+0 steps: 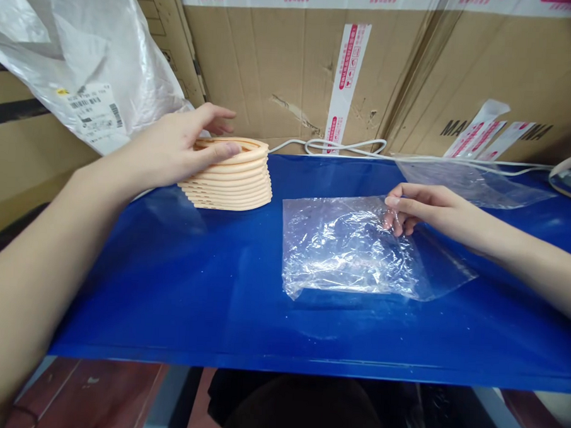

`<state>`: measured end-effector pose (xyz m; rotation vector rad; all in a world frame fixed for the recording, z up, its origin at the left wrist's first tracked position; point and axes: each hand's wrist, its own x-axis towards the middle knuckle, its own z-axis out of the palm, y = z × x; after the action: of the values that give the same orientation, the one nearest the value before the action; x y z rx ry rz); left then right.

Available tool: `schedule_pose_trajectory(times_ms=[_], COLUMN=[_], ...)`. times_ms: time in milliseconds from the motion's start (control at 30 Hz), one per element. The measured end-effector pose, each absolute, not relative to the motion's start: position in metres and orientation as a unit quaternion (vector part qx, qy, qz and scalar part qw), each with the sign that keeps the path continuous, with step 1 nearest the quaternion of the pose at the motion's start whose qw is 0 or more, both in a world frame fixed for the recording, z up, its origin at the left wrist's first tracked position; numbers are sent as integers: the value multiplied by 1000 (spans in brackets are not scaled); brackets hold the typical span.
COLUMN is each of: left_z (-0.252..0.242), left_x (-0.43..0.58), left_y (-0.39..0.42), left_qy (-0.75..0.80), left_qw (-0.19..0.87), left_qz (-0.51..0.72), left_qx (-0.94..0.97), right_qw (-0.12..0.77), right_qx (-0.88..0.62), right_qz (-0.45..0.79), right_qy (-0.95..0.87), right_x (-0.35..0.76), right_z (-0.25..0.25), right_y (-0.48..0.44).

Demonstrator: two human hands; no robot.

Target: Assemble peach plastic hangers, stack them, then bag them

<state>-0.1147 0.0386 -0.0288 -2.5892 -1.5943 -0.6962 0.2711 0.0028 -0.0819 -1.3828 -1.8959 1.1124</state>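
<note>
A stack of several peach-coloured, ring-like pieces [232, 183] stands at the back left of the blue table. My left hand [189, 143] is at the top of this stack, fingers apart, with the thumb resting on the uppermost piece. On the right, my right hand [413, 207] pinches the upper edge of a clear plastic bag [345, 248] between thumb and fingers. The bag is flat, crinkled and shiny, and nothing shows inside it. It lies right of the stack, apart from it.
Large cardboard boxes [273, 68] line the back of the blue table [191, 311]. A white cable [345, 147] runs along their base. More clear plastic [476, 181] lies at the back right. A big white plastic bag [98, 48] with a label hangs at the upper left.
</note>
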Motion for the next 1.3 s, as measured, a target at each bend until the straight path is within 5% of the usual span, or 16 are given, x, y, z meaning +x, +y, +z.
schedule_pose_trajectory(times_ms=[967, 1300], left_z=[-24, -20], left_x=[-124, -112], left_y=[43, 34], left_qy=[-529, -519], left_qw=[-72, -7], left_qz=[-183, -203], left_qx=[-825, -830], right_qw=[256, 255], right_qx=[-502, -497], right_qz=[395, 383], right_qy=[-725, -736], right_x=[271, 271], right_z=[-81, -83], right_y=[5, 5])
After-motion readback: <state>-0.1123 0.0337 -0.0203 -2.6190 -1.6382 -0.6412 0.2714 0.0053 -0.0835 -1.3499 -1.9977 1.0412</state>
